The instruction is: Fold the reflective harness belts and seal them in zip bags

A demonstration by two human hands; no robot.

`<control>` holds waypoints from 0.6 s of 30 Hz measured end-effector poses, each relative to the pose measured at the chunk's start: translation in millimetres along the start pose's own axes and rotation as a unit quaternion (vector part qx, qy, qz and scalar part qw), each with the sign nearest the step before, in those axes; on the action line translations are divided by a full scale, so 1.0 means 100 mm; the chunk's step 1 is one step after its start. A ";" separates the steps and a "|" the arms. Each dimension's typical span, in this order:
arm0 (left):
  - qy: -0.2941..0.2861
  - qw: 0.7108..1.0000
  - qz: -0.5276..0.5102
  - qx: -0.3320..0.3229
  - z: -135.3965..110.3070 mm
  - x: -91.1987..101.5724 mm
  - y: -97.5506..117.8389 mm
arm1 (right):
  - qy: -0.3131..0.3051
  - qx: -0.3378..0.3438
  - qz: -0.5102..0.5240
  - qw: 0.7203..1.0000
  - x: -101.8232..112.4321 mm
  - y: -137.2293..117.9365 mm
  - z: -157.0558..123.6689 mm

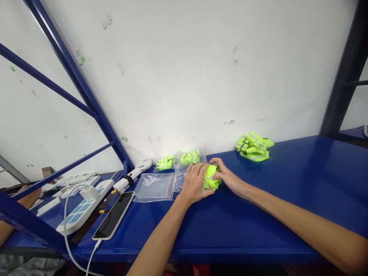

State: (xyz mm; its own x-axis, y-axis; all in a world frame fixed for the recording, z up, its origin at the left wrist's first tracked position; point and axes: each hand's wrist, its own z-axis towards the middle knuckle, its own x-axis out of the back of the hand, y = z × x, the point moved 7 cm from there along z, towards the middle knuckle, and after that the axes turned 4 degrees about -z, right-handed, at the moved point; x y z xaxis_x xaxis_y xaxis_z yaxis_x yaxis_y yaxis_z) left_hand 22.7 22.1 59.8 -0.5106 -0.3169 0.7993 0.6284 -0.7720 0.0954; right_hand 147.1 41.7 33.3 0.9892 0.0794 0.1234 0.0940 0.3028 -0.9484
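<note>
A bundled neon-yellow reflective vest (211,178) is held between both hands just above the blue tabletop. My left hand (195,180) wraps round its left side, fingers closed over it. From the right, my right hand (222,172) grips it with thumb and fingers. Behind my left hand lies a clear zip bag (179,178), partly covered by it. Another clear zip bag (153,187) lies flat to the left. Two more bundled yellow pieces, one on the left (166,163) and one on the right (190,156), sit by the wall. A loose yellow reflective vest (254,146) lies farther right.
At the left are a phone (114,216) on a cable, a white power strip (86,207) and a small handheld fan (143,165). A blue metal frame (94,103) rises there. Another person's arm (27,199) shows beyond it. The white wall (186,76) bounds the blue table (258,222).
</note>
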 end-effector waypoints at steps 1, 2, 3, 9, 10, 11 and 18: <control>0.002 1.000 0.001 0.002 -0.01 0.00 -0.01 | -0.009 -0.002 0.022 1.000 0.01 -0.02 -0.01; 0.007 1.000 0.000 0.005 -0.01 0.00 -0.01 | -0.011 -0.004 0.045 0.999 0.02 -0.03 -0.01; 0.014 1.000 -0.001 0.010 -0.01 0.01 -0.02 | -0.008 -0.005 0.065 0.998 0.04 -0.05 -0.01; 0.041 0.999 -0.006 0.017 0.02 0.01 0.03 | 0.022 0.016 0.009 1.000 -0.01 -0.01 0.00; 0.040 0.999 -0.005 0.011 0.03 0.00 0.06 | 0.024 0.021 -0.010 0.999 -0.03 0.00 0.00; 0.039 0.999 -0.003 0.006 0.04 -0.01 0.09 | 0.032 0.024 -0.025 0.999 -0.04 0.01 0.00; -0.002 1.000 0.016 -0.009 0.14 -0.07 0.24 | -0.027 0.045 -0.060 0.997 -0.13 -0.07 -0.05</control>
State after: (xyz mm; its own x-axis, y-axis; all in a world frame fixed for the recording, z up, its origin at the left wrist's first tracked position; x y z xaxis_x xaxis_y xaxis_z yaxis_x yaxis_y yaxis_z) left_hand 48.9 13.6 64.9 -0.4870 -0.3395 0.8047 0.6343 -0.7709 0.0586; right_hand 134.5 34.4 36.7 0.9636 0.0874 0.2528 0.1991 0.3967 -0.8961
